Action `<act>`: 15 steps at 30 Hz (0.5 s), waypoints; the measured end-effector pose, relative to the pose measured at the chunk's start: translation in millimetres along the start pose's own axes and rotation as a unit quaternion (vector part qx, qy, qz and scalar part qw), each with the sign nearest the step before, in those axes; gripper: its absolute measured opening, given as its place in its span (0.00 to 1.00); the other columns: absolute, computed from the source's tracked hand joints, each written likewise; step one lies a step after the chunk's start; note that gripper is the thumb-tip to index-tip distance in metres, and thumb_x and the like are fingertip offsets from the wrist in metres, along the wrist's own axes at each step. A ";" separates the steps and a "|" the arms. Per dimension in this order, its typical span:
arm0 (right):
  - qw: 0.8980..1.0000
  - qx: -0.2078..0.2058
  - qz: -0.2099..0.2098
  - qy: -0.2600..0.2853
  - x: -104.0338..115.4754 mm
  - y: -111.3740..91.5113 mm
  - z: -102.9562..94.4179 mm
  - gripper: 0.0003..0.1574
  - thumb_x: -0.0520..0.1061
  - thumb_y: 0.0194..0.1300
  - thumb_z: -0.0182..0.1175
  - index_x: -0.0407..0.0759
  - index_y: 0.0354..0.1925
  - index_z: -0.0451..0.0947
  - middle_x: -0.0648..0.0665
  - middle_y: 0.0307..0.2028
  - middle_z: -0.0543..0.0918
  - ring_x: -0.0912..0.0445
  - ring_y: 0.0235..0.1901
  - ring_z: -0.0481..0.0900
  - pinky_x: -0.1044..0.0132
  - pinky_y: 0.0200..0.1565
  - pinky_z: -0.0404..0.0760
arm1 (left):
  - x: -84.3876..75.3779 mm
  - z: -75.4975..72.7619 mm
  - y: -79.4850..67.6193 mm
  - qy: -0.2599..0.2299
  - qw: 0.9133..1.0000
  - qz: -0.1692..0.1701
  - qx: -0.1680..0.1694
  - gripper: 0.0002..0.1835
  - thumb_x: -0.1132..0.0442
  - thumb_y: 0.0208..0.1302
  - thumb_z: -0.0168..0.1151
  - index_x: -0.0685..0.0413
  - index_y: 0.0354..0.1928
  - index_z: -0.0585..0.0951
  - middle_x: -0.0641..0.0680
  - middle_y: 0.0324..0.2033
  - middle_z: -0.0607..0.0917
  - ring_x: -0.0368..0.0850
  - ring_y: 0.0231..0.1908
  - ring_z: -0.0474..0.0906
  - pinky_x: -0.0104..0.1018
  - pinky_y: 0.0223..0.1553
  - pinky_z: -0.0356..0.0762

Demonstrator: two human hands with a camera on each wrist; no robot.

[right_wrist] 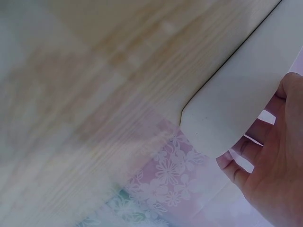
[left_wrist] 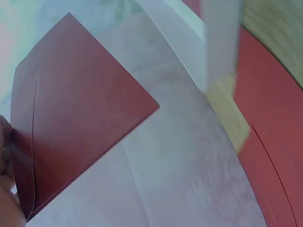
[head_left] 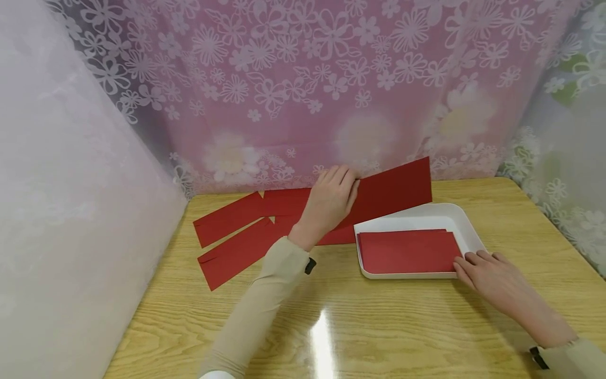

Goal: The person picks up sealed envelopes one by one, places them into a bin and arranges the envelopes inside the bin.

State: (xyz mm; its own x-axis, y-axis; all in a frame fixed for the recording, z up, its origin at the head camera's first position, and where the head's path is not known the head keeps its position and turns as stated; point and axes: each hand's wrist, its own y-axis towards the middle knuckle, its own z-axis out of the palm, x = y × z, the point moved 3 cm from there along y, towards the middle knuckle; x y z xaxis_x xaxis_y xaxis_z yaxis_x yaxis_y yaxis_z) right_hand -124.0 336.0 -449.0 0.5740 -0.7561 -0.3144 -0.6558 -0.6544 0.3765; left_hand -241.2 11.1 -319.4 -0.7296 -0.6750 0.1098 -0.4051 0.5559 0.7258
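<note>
Pink floral cloth (head_left: 307,121) beyond both sets of fingers, wood-grain table (head_left: 170,326) below them. Left of the left fingers, loose red envelopes (head_left: 232,218) laid flat, two slanting at the outer end, more reaching beneath the left hand (head_left: 328,205). Pinched in those fingers by its near-left portion, raised red envelope (head_left: 393,189), tilted, stretching rightward. Right of and lower than the left fingers, white tray (head_left: 442,215), with stacked red envelopes (head_left: 409,252) inside. Curled on its near right corner, gripping the rim, fingers of the right hand (head_left: 502,284).
</note>
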 end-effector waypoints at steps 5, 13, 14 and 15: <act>1.000 -0.002 0.000 -0.001 0.0 -0.5 -0.2 0.53 0.54 0.81 0.08 0.36 0.42 0.82 0.42 0.31 0.77 0.44 0.32 0.76 0.51 0.27 0.74 | -24.0 18.2 18.1 -0.044 0.999 0.007 0.029 0.11 0.62 0.79 0.48 0.56 0.50 0.80 0.51 0.45 0.83 0.45 0.51 0.79 0.34 0.58 0.74; 1.000 0.004 -0.010 -0.006 -0.5 -2.5 0.9 0.52 0.51 0.80 0.06 0.36 0.43 0.81 0.41 0.33 0.78 0.42 0.34 0.77 0.50 0.27 0.74 | -52.0 59.5 23.7 -0.084 0.992 0.011 0.091 0.10 0.60 0.80 0.50 0.53 0.51 0.80 0.49 0.47 0.82 0.42 0.52 0.80 0.29 0.59 0.73; 1.000 0.010 -0.015 -0.010 -0.1 -3.0 0.5 0.45 0.47 0.83 0.13 0.36 0.43 0.80 0.40 0.34 0.79 0.42 0.34 0.78 0.49 0.28 0.75 | -54.3 64.8 22.2 -0.084 0.991 0.010 0.102 0.11 0.60 0.80 0.50 0.52 0.51 0.80 0.48 0.46 0.82 0.41 0.51 0.80 0.29 0.58 0.73; 1.000 0.016 -0.020 -0.015 0.5 -3.6 0.1 0.40 0.43 0.85 0.18 0.36 0.44 0.80 0.39 0.35 0.79 0.41 0.35 0.78 0.49 0.28 0.76 | -56.5 69.8 20.2 -0.084 0.990 0.007 0.114 0.11 0.59 0.80 0.50 0.52 0.52 0.80 0.47 0.46 0.83 0.40 0.50 0.80 0.29 0.57 0.74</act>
State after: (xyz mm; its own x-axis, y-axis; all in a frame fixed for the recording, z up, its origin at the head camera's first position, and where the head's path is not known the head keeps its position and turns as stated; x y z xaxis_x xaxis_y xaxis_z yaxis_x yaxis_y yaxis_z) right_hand -121.4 338.0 -450.5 0.5854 -0.7294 -0.3541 -0.6489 -0.6833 0.3348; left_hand -246.7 94.3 -358.4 -0.8098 -0.5866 -0.0094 -0.4938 0.6728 0.5510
